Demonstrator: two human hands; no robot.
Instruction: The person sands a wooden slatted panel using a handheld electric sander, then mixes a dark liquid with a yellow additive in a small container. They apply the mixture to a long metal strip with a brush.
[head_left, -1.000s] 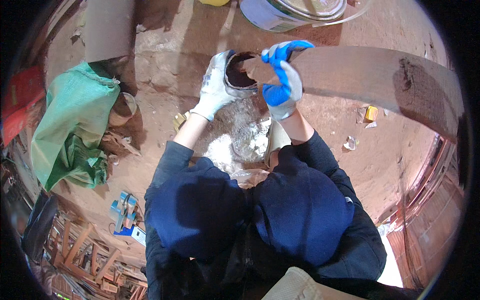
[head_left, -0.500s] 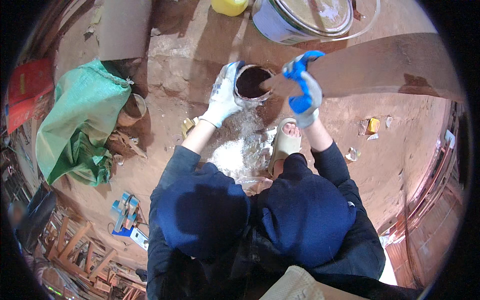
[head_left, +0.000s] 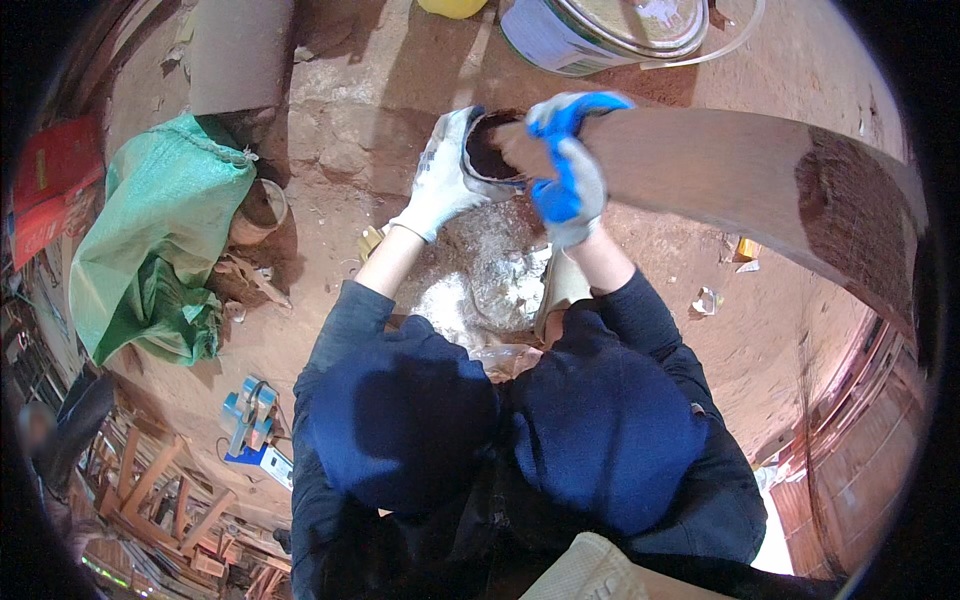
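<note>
A round pot (head_left: 484,155) with a dark inside stands tipped on or just above the ground in front of me. My left hand (head_left: 440,180), in a white work glove with a blue palm, is wrapped round its left side. In a matching white and blue glove, my right hand (head_left: 568,180) grips the narrow end of a long brown wooden board (head_left: 700,160). The tip of that end reaches into the pot's mouth, while the wide end stretches off to the right. How deep the tip goes is hidden.
A lidded white bucket (head_left: 570,40) and a yellow container (head_left: 452,6) stand beyond my hands. Left lie a green sack (head_left: 160,240) and a round clay-coloured pot (head_left: 262,212). White powder (head_left: 440,305) covers the ground by my feet. A blue tool (head_left: 250,415) is lower left, near wooden frames (head_left: 150,480).
My right hand has moved left toward the pot, and the board's tip now reaches further over its mouth. The board's wide end has swung lower at the right. My left hand keeps its hold.
</note>
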